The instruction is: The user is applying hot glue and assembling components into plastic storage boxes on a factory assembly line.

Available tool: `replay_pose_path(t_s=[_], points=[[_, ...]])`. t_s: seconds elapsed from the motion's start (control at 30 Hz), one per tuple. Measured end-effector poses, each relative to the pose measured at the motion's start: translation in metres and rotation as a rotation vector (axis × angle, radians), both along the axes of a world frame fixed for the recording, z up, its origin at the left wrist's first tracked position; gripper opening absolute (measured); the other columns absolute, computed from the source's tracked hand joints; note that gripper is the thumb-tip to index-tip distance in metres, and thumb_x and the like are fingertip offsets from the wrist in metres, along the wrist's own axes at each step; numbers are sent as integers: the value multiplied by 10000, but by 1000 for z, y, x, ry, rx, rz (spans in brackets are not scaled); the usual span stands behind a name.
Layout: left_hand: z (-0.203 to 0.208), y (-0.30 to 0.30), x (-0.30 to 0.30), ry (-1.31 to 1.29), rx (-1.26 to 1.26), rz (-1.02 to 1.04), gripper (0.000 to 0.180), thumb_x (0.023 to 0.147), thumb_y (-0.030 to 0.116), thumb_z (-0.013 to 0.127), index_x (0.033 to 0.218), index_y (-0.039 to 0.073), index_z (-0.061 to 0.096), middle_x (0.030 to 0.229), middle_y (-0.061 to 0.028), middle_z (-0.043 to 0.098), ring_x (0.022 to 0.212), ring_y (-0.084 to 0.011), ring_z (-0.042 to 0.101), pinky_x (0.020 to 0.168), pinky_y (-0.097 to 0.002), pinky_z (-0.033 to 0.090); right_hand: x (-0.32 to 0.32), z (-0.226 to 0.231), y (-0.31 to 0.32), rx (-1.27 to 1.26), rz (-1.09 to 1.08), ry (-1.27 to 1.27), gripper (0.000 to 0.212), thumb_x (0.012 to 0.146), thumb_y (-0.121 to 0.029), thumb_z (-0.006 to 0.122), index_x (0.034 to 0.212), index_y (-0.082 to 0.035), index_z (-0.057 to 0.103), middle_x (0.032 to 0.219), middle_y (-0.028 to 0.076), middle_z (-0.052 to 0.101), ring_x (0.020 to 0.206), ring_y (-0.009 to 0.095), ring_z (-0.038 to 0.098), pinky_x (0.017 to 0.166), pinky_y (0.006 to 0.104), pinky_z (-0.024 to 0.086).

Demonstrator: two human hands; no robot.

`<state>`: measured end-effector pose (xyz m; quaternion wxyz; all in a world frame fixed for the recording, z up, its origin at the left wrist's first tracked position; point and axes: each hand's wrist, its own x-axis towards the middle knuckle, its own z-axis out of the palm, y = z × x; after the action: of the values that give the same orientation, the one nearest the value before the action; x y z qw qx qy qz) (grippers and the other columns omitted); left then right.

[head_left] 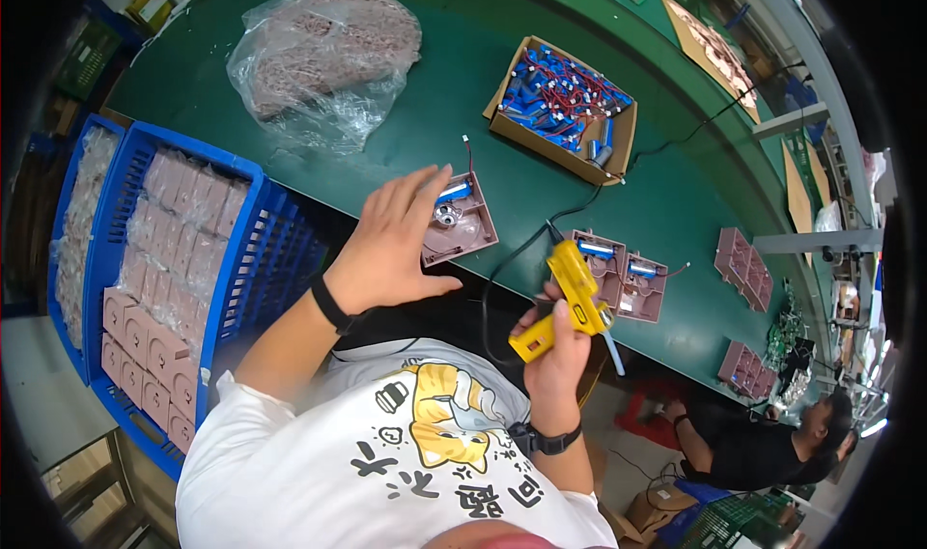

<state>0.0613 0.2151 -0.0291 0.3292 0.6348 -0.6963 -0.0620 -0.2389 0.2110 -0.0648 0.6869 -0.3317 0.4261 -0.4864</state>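
the right hand [558, 348] grips a yellow glue gun [565, 298] at five o'clock, nozzle up. the left hand [394, 245] is spread wide, fingertips on a mauve plastic housing [458, 225] at centre. at one o'clock, a cardboard box [563, 108] of blue cells; at eleven, a clear bag [323, 52].

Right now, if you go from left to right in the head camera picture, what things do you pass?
Blue crate of mauve parts → left hand → open mauve casing → yellow glue gun in the right hand → two mauve casings → more mauve casings.
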Motion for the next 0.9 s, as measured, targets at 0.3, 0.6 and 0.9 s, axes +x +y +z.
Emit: replay_pose_path(t_s=[0.3,0.6,0.9], points=[[-1,23,57,78,-27,115,1125,697,147,993,1681,8,465,1532,-249,598,1387,-472,586,1189,-540,490,76,-17,-36,48,41,61,452,1139,-206,746,1521,-14,600,1352,116,725,1008,170,740,805,334,628],[21,38,49,118,-41,162,1099,714,96,990,1685,19,480,1522,-222,597,1393,-440,598,1169,-500,514,76,-15,-45,21,283,-103,436,1124,-130,741,1520,-1,611,1427,104,725,1189,189,743,910,328,625],[4,23,42,202,0,32,1132,700,88,999,1697,31,468,1555,-227,570,1424,-421,596,1199,-499,510,-123,113,-118,-1274,642,1621,207,894,-63,825,1088,-133,803,1229,39,774,1121,261,716,939,422,584]])
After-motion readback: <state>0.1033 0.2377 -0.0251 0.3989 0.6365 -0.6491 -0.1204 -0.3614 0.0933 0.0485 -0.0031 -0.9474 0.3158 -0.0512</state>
